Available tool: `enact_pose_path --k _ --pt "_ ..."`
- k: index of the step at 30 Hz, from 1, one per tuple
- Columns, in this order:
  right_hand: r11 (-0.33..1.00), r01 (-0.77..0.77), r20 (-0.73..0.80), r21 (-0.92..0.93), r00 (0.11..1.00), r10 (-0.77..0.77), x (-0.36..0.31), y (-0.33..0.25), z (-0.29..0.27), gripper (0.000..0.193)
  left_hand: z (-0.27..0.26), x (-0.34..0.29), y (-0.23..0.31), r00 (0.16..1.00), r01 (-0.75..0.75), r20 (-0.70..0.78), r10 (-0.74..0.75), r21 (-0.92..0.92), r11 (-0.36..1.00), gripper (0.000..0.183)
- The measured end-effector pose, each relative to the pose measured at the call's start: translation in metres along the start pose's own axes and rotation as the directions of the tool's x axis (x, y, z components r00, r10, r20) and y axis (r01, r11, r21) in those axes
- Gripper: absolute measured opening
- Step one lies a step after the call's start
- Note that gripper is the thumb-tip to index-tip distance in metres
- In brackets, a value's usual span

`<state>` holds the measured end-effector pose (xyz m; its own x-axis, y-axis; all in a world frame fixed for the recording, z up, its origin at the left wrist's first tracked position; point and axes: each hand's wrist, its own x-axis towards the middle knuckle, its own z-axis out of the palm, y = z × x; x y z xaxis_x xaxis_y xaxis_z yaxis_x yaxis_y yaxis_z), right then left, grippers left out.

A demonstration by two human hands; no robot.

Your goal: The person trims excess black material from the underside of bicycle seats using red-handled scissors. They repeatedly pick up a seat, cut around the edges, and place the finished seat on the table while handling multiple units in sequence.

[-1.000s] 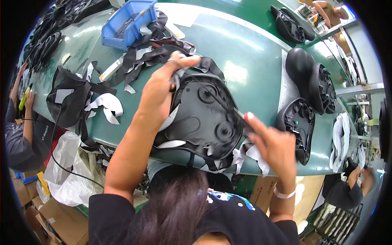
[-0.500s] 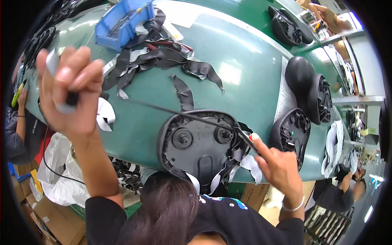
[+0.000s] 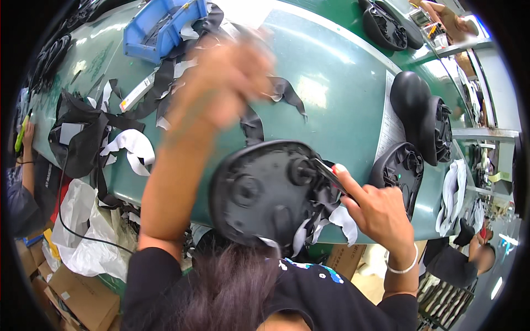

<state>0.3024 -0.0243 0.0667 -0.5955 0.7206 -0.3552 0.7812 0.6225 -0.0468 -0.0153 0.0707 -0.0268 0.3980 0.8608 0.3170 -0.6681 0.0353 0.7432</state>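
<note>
A black bicycle saddle [image 3: 264,207] lies underside up at the near edge of the green table, with two round posts inside its shell and loose black and white cover edges at its right side. My right hand [image 3: 381,218] is closed around a slim dark hand tool [image 3: 333,177], whose far end meets the saddle's right rim; its exact kind is unclear. My left hand [image 3: 237,77] is smeared by motion above the black fabric strips beyond the saddle, so its fingers and anything in them cannot be made out.
A blue bin [image 3: 144,44] stands at the far left. Black cloth scraps [image 3: 77,132] and a curled white strip [image 3: 132,144] lie at left. More saddles [image 3: 409,102] stand at right beside a printed sheet [image 3: 388,124]. White plastic bags [image 3: 85,229] hang below the table's left edge.
My left hand has swung rightward and away from me, from the left side to over the strips. The saddle has tilted slightly. A dark strand stretched across the saddle no longer shows.
</note>
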Motion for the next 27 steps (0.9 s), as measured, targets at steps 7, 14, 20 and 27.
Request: enact_pose_path --k 7,14,20,27 --pt "0.944 0.008 -0.194 0.329 0.979 0.059 -0.009 0.01 0.026 0.052 0.057 0.0 0.046 0.904 0.423 -0.423 0.066 0.906 0.011 0.036" --pt "0.991 0.106 -0.146 -0.075 0.982 -0.116 0.001 0.006 0.001 0.055 0.077 -0.06 -0.031 0.938 0.281 -0.281 -0.204 0.959 -0.032 0.031" --pt "0.99 -0.14 -0.016 -0.009 0.99 0.14 -0.055 -0.033 0.022 0.059 0.088 -0.058 -0.028 0.894 0.38 -0.388 -0.223 0.922 -0.078 0.027" --pt "0.645 0.127 -0.448 0.754 0.817 0.363 -0.001 -0.033 0.038 0.064 0.107 -0.067 -0.026 0.899 0.391 -0.417 -0.138 0.903 -0.18 0.025"
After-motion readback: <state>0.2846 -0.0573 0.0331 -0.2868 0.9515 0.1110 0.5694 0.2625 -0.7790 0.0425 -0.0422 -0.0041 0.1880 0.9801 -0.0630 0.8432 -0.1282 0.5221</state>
